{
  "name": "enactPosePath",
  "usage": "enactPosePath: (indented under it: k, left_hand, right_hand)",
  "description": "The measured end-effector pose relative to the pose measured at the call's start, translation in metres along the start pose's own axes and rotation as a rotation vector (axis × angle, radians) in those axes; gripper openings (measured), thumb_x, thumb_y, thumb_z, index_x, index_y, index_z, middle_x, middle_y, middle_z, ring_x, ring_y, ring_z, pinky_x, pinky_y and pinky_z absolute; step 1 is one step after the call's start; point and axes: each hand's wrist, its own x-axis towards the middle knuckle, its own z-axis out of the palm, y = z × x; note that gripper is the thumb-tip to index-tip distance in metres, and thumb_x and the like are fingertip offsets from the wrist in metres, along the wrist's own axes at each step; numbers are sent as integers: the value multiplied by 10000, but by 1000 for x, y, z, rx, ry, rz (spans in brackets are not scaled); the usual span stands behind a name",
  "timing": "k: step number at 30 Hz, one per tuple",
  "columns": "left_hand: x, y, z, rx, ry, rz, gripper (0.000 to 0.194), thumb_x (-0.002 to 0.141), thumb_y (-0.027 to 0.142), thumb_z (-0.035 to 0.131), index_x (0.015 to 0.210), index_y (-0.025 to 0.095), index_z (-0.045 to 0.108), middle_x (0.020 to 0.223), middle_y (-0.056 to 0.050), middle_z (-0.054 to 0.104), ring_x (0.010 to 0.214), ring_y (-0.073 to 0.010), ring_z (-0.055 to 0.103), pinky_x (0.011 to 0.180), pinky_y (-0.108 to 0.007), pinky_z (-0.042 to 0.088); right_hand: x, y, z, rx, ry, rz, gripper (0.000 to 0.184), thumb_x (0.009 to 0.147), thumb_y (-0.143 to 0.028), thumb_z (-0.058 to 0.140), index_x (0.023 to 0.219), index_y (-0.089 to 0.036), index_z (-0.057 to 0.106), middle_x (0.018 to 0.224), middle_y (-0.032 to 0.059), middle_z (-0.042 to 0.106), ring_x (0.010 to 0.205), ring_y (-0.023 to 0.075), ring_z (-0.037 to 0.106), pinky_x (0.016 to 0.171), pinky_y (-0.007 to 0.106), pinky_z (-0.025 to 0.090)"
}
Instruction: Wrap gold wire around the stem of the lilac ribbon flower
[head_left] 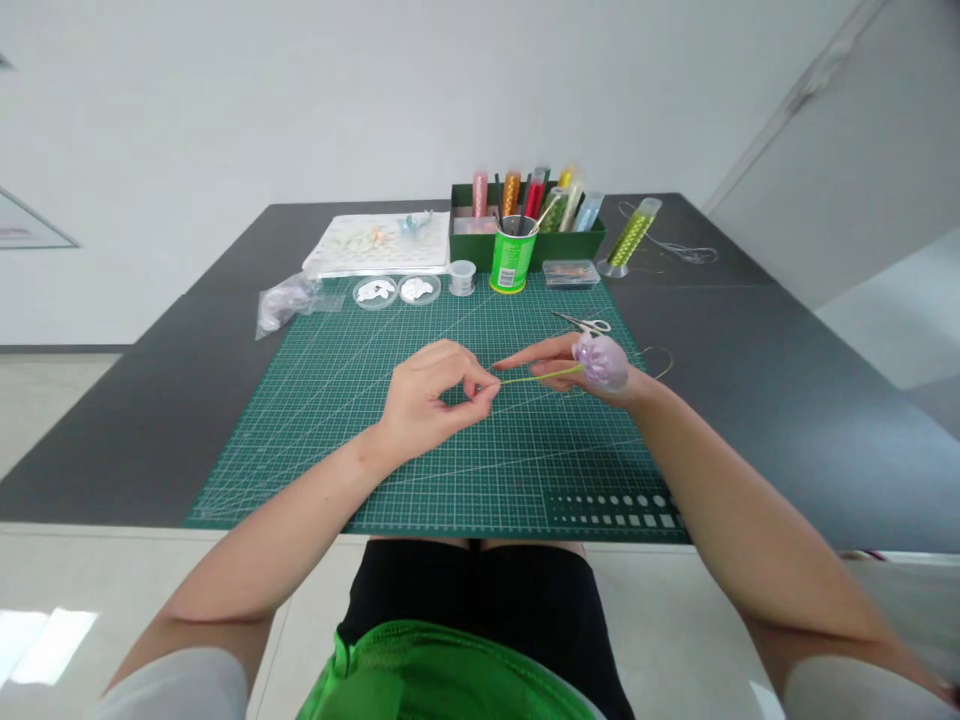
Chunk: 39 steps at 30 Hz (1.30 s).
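Observation:
My left hand [435,395] is closed in a pinch on the free end of a thin green stem [540,376] above the green cutting mat [315,440]. My right hand [581,368] holds a small lilac flower head [600,360] at the stem's other end, with its index finger stretched out toward the left hand. The stem runs nearly level between the two hands. A loop of thin wire [660,357] trails on the mat behind the right wrist.
Scissors [585,323] lie just beyond the right hand. Farther back stand a green can [512,258], a small spool [462,277], two round dishes [396,290], a clear bag [289,300], a white sheet [382,245], a green box of bead tubes [525,215] and a green wire spool [630,238].

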Motion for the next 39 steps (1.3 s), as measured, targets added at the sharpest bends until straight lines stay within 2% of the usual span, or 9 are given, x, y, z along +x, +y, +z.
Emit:
enactPosePath:
  k: [8, 14, 18, 22, 25, 28, 34, 37, 39]
  left_hand:
    - [0, -2, 2, -72, 135, -182, 165, 898, 186, 728, 740, 218, 692, 670, 32, 659, 658, -127, 608, 671, -284, 503]
    - [0, -6, 5, -308, 118, -385, 261, 892, 356, 769, 699, 213, 666, 667, 8, 623, 638, -132, 556, 634, -291, 484]
    - [2, -9, 5, -447, 119, -462, 392, 851, 502, 822, 672, 211, 629, 651, 12, 597, 629, -130, 540, 605, -280, 480]
    - [3, -12, 6, -494, 166, -519, 457, 805, 571, 853, 658, 212, 610, 639, 18, 553, 613, -125, 489, 567, -274, 436]
    - [4, -14, 7, -525, 181, -545, 455, 795, 566, 864, 662, 211, 612, 637, 22, 528, 612, -119, 460, 565, -268, 416]
    - [3, -16, 8, -546, 186, -557, 434, 793, 544, 867, 673, 212, 615, 639, 26, 518, 613, -115, 445, 565, -262, 402]
    - [2, -20, 7, -526, 190, -576, 420, 822, 531, 836, 692, 215, 592, 649, 28, 516, 620, -119, 450, 595, -274, 424]
    - [2, -20, 7, -488, 168, -562, 408, 842, 529, 819, 704, 217, 594, 651, 31, 511, 615, -121, 440, 585, -278, 413]
    - [2, -19, 8, -495, 165, -565, 407, 835, 523, 828, 697, 214, 602, 638, 34, 508, 605, -118, 431, 573, -272, 400]
  right_hand:
    - [4, 2, 17, 24, -162, -28, 379, 1030, -396, 660, 1309, -161, 761, 587, -102, 283, 521, 84, 247, 489, 259, 169]
    - [8, 4, 28, 88, -174, -35, 353, 1026, -393, 667, 1273, -159, 762, 585, -105, 286, 530, 83, 245, 493, 263, 165]
    - [11, 6, 29, 296, -96, -31, 337, 1035, -417, 598, 1162, -142, 744, 550, -119, 239, 491, 92, 177, 468, 267, 156]
    - [14, 7, 24, 395, 155, 46, 278, 1021, -470, 551, 988, -205, 626, 522, -131, 222, 462, 98, 123, 453, 265, 151]
    - [16, 9, 20, 210, 384, 131, 291, 999, -500, 561, 880, -237, 520, 529, -122, 265, 468, 99, 158, 470, 264, 163]
    - [18, 10, 16, -206, 597, 175, 297, 991, -465, 568, 815, -232, 517, 567, -77, 383, 515, 115, 320, 536, 272, 257]
    - [14, 11, 4, -768, 697, 349, 391, 1038, -409, 441, 838, -199, 703, 699, 48, 605, 711, 223, 563, 753, 367, 391]
    - [14, 15, 5, -964, 816, 197, 375, 1031, -333, 419, 924, -185, 746, 997, 142, 726, 1024, 326, 634, 988, 504, 402]
    - [16, 16, 12, -911, 806, 47, 346, 1015, -294, 425, 1022, -183, 753, 1178, 162, 727, 1167, 354, 625, 1080, 567, 386]
